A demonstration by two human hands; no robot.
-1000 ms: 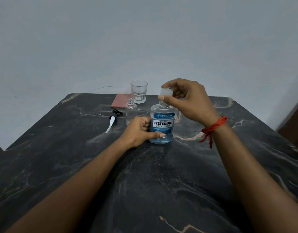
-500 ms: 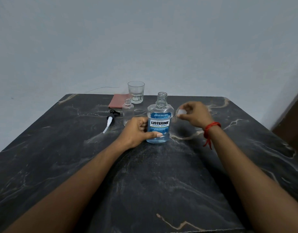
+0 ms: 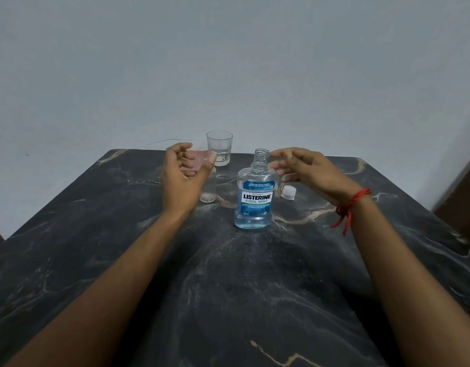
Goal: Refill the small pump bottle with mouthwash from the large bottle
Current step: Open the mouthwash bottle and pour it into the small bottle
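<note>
- We saw the large bottle (image 3: 254, 197) of blue mouthwash standing upright near the middle of the dark marbled counter (image 3: 228, 287), its neck bare and its blue-and-white label facing us.
- Its white cap (image 3: 288, 192) lay on the counter just beside the bottle, at about 3 o'clock from it and a little farther back.
- The small pump bottle (image 3: 208, 190), clear and seemingly almost empty, stood upright at about 9 o'clock from the large bottle, near it but apart; our left hand hid most of its upper part, so we could not tell whether its neck was bare.
- Our left hand (image 3: 182, 176) hovered above the counter in front of the small bottle, its grip wide, fingers loosely curled, closed on nothing.
- Our right hand (image 3: 312, 169) hung in the air at about 2 o'clock from the large bottle's neck, its grip also spread, fingertips (image 3: 275, 165) near the neck but not touching it, nothing held.
- A red thread (image 3: 351, 205) was tied round the right wrist.
- A clear drinking glass (image 3: 219, 147) stood at the counter's far edge, at about 11 o'clock from the large bottle.
- A reddish flat thing (image 3: 199, 157) lay just left of the glass, mostly hidden behind the left fingers.
</note>
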